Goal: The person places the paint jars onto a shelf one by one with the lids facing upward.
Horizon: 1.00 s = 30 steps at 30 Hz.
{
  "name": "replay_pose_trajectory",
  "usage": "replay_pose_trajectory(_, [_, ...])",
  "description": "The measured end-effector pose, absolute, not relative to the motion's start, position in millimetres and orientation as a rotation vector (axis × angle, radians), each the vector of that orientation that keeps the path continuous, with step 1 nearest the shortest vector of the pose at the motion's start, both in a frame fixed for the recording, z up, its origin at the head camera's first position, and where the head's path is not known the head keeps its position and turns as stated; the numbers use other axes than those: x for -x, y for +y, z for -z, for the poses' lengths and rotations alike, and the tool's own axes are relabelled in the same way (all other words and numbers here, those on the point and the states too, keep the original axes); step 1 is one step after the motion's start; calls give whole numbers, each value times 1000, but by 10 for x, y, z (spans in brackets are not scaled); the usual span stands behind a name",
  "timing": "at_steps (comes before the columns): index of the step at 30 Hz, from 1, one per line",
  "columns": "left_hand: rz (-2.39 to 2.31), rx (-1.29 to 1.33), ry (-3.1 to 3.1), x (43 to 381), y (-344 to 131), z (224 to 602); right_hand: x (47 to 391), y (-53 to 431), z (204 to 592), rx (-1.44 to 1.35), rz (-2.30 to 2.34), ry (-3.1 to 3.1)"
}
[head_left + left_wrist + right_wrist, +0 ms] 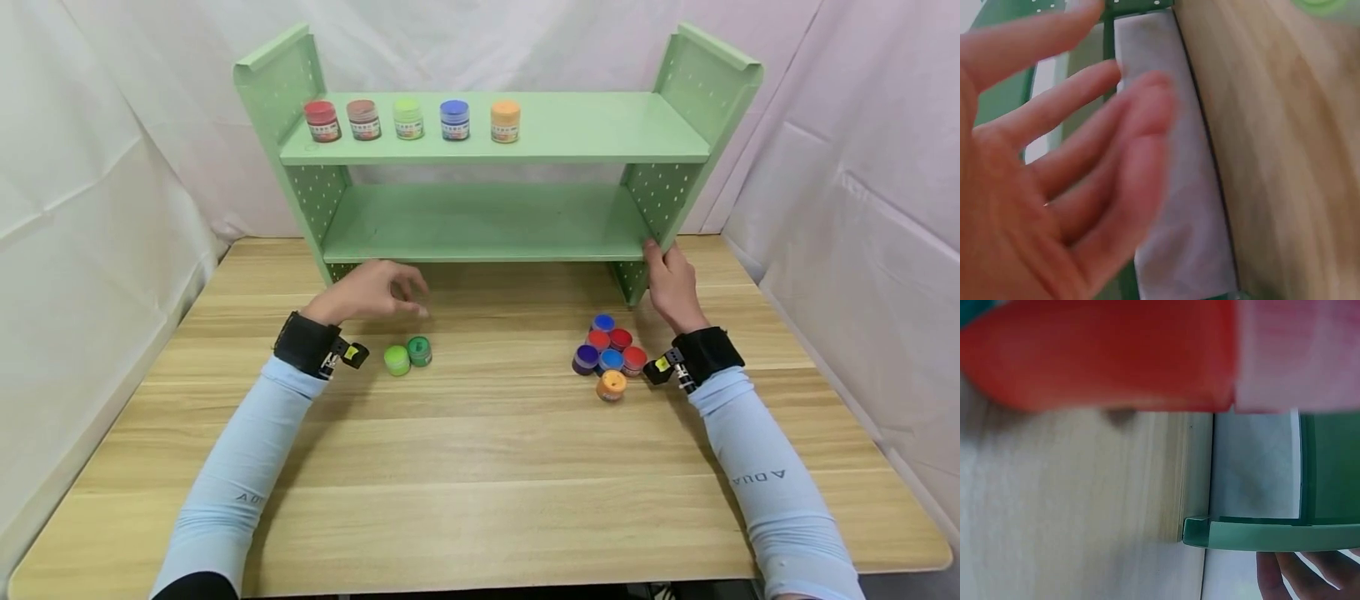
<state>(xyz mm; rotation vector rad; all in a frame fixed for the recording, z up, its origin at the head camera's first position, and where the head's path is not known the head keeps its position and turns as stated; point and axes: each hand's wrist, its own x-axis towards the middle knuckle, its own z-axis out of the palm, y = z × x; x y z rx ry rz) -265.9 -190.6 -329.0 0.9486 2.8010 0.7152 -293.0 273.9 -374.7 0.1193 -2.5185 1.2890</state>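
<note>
A green two-tier shelf (487, 218) stands at the back of the table. My right hand (673, 287) grips the front edge of its right side panel (1285, 537), low down, thumb on the inner side and fingers (1310, 575) along the outside. My left hand (378, 290) hovers in front of the shelf's lower left, fingers (1147, 169) loosely bent and holding nothing. Just nearer than that hand, a light green paint jar (397, 360) and a dark green paint jar (419, 351) sit side by side on the table.
On the upper tier stands a row of several paint jars (408, 119), from red at left to orange. Several red, blue and purple jars (611, 361) cluster left of my right wrist, with an orange jar (611, 385) in front. White cloth (862, 200) hangs around the wooden table (480, 483).
</note>
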Motion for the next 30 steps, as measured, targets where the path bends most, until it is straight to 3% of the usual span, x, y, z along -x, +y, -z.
replay_pose_trajectory(8, [-568, -866, 2467, 2636, -1866, 3410, 2922, 2742, 3752, -120, -1295, -2524])
replay_pose_trajectory(30, [-533, -845, 2471, 2640, -1796, 3475, 2921, 2720, 3733, -108, -1276, -2523])
